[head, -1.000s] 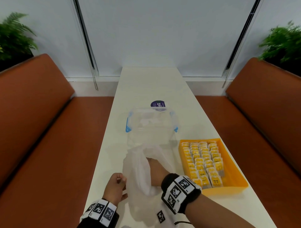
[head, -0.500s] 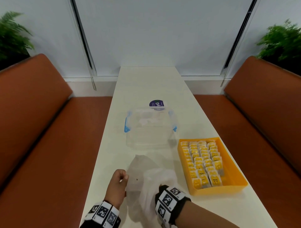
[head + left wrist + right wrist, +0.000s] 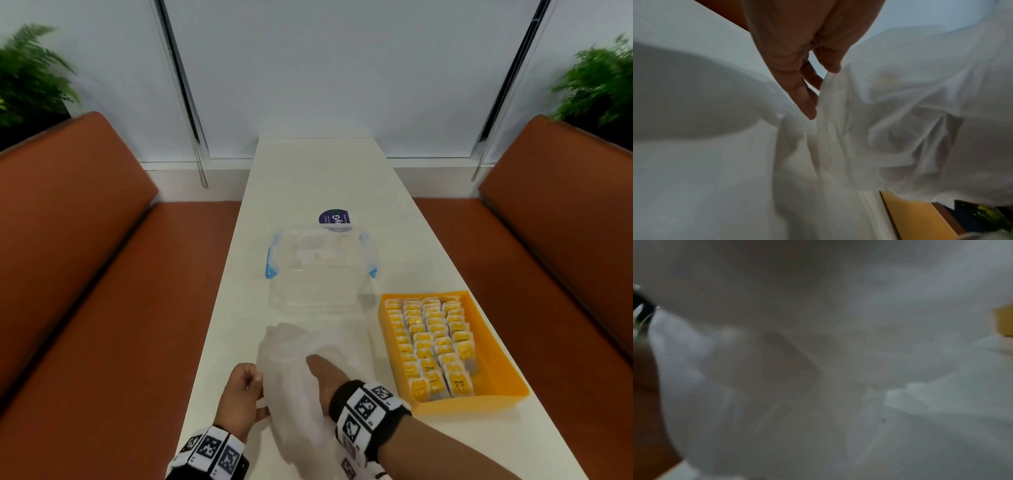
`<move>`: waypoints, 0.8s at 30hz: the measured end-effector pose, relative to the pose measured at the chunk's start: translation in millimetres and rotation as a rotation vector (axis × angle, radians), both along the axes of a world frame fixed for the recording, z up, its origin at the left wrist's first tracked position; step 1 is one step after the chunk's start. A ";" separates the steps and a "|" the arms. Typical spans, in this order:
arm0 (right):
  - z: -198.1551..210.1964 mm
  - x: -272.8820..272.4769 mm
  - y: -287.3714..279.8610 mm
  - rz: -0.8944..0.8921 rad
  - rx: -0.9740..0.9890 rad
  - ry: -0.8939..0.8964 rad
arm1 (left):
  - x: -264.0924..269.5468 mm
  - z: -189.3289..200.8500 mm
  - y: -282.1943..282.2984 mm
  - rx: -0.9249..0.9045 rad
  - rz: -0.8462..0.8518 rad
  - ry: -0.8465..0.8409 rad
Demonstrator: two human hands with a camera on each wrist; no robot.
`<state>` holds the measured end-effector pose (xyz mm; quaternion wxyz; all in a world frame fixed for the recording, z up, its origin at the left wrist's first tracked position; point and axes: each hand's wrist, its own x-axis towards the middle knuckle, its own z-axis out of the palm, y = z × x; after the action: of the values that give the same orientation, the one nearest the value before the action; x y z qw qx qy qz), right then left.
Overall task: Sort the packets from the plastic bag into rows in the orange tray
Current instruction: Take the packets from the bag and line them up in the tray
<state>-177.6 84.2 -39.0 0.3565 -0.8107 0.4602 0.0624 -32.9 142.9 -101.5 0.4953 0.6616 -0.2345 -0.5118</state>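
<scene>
The thin white plastic bag (image 3: 291, 356) lies crumpled on the white table in front of me. My left hand (image 3: 241, 394) pinches its left edge, and the left wrist view shows the fingers (image 3: 805, 104) against the bag's film (image 3: 890, 129). My right hand (image 3: 322, 373) reaches into the bag, which hides its fingers. The right wrist view shows only blurred white film (image 3: 818, 369). To the right stands the orange tray (image 3: 486, 342), holding yellow packets (image 3: 431, 346) in several rows. I see no packet in the bag.
A clear plastic box with blue clips (image 3: 318, 270) stands behind the bag, with a round purple label (image 3: 334, 217) beyond it. Brown benches (image 3: 85, 274) run along both sides of the narrow table. The tray sits close to the table's right edge.
The bag, held up a second ago, has dropped and flattened on the table. My right hand drew back toward me, then pushed forward into the bag again. The left hand kept its hold.
</scene>
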 end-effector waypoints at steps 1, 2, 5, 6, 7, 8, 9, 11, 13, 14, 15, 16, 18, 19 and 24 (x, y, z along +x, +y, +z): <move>2.3 1.6 -5.0 0.046 -0.035 0.016 | -0.3 0.2 0.0 0.011 0.008 0.018; -1.1 3.7 -7.7 0.039 -0.040 -0.022 | -0.1 -0.5 0.0 0.025 0.017 0.026; 1.1 10.8 -8.6 -0.030 0.004 -0.190 | 2.4 -3.0 -0.1 0.078 0.040 0.043; 3.5 9.8 -8.1 -0.058 -0.001 -0.237 | 3.3 -3.9 0.0 0.095 0.032 0.038; 9.9 6.2 -5.1 -0.082 -0.032 -0.285 | 4.0 -4.9 0.0 0.110 0.019 0.026; 16.6 1.4 -2.9 -0.084 -0.041 -0.332 | 4.3 -5.5 0.5 0.120 0.006 0.013; 19.7 -4.0 -3.6 -0.086 -0.065 -0.400 | 4.4 -6.7 0.6 0.124 -0.005 0.004; 23.0 -13.9 -2.5 -0.110 -0.096 -0.522 | 5.4 -11.6 1.2 0.133 -0.007 0.015; 22.0 -23.4 0.7 -0.136 -0.107 -0.611 | 7.1 -16.3 1.5 0.133 0.007 0.041; 19.7 -27.7 2.5 -0.155 -0.102 -0.661 | 8.2 -19.0 2.0 0.131 0.010 0.033; 17.3 -32.6 4.9 -0.179 -0.092 -0.719 | 8.9 -20.5 2.5 0.128 0.008 0.003; 14.4 -37.6 7.6 -0.200 -0.079 -0.763 | 10.4 -22.4 3.4 0.122 -0.002 -0.059; 11.6 -45.9 11.2 -0.236 -0.021 -0.839 | 13.0 -25.1 5.5 0.080 -0.030 -0.249; 10.5 -49.7 12.1 -0.239 0.017 -0.874 | 14.2 -26.7 6.5 0.052 -0.040 -0.341; 12.9 -64.1 14.7 -0.161 0.082 -0.868 | 7.8 -21.9 9.7 0.032 -0.046 -0.550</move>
<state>-241.7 98.9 -26.1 0.5525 -0.7083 0.3268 -0.2937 -25.1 152.6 -123.5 0.3909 0.7780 -0.3669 -0.3277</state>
